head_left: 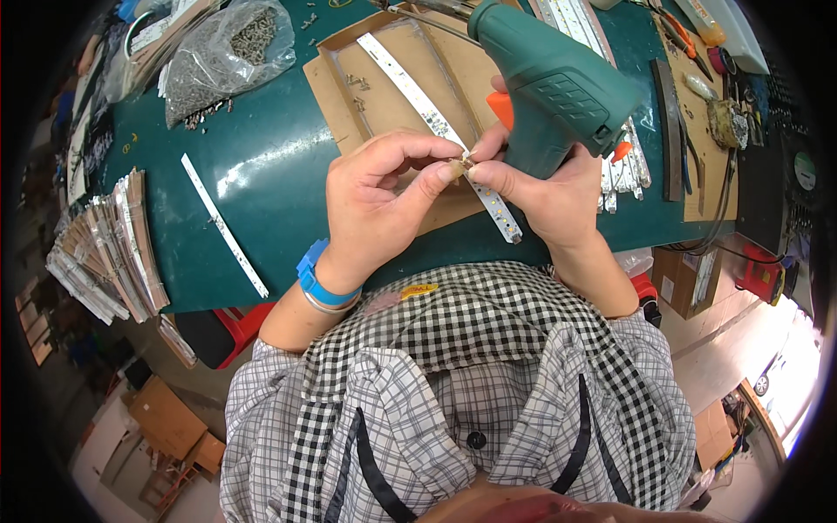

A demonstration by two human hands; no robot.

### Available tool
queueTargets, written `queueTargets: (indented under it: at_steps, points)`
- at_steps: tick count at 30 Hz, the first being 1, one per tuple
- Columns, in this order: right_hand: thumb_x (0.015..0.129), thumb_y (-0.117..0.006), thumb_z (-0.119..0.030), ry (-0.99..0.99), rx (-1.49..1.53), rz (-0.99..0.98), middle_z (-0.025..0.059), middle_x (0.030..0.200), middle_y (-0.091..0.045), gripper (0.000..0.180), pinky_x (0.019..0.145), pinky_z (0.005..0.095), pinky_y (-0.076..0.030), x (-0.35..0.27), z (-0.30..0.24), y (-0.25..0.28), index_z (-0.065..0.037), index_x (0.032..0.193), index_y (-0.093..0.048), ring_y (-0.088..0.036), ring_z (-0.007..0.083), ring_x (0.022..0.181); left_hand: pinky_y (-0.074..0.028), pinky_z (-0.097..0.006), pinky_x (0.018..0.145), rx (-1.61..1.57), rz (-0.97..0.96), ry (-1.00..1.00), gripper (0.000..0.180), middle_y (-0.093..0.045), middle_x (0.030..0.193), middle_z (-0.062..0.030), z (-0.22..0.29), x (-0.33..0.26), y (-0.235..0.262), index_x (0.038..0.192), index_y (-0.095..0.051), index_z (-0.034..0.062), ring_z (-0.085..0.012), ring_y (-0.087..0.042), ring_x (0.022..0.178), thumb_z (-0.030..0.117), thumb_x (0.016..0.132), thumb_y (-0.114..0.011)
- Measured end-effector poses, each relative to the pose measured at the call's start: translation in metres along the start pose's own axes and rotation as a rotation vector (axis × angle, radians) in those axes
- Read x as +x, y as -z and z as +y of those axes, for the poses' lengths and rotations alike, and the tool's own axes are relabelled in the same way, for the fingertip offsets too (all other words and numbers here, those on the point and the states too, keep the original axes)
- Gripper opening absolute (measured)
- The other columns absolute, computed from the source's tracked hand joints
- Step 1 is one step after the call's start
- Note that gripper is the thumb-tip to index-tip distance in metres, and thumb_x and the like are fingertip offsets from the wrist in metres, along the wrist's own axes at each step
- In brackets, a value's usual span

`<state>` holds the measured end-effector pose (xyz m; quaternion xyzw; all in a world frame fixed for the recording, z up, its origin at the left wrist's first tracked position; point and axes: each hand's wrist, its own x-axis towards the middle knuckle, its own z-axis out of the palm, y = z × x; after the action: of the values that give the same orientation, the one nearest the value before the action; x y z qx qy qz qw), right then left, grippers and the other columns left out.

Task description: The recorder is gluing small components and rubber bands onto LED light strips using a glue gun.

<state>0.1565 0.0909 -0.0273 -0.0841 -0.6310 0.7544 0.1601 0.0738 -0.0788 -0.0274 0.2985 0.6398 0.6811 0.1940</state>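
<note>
- Checked shirt (392,383) closest, on the near side of the cardboard tray (325,109).
- LED strip (403,84) crosses the tray, one end past its near edge.
- Left hand (375,196), right hand (562,196) over tray: fingertips pinching tiny part (465,163), type unclear; right also cradles green power tool (562,83).
- Likely seating the part; next needs steady alignment.

Left hand (379,187): fingertips pinched at a white strip (432,115)
Right hand (554,196): fingertips meeting the left's, green power tool (562,83) in its grip
Cardboard tray (324,91): under the strip
Desk (279,209): clear bag (196,87) of metal parts
</note>
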Motion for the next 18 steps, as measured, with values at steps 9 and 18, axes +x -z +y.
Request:
queueTargets:
  at_steps: [9,18]
  points:
    - [0.075,-0.078,0.005,-0.016,-0.01,0.06,0.0065,0.088,-0.069,0.033,0.073,0.0247,-0.055,-0.004,-0.004,-0.009,0.003,0.104,-0.063,-0.065,0.0109,0.078,-0.056,-0.026,0.075,-0.37,0.038,0.226,0.015,-0.069,0.092,-0.01,0.0,-0.003,0.0,0.104,-0.065,-0.0063,-0.0138,-0.066,0.08,0.003,0.092,-0.066]
    - [0.077,-0.079,0.002,-0.07,-0.006,0.04,0.0069,0.092,-0.071,0.027,0.076,0.0261,-0.056,0.004,0.007,-0.026,0.002,0.1,-0.064,-0.068,0.0124,0.086,-0.055,-0.025,0.072,-0.341,0.117,0.197,0.013,-0.07,0.089,-0.0106,-0.005,-0.005,0.019,0.101,-0.066,-0.0061,-0.0132,-0.066,0.077,0.002,0.09,-0.067]
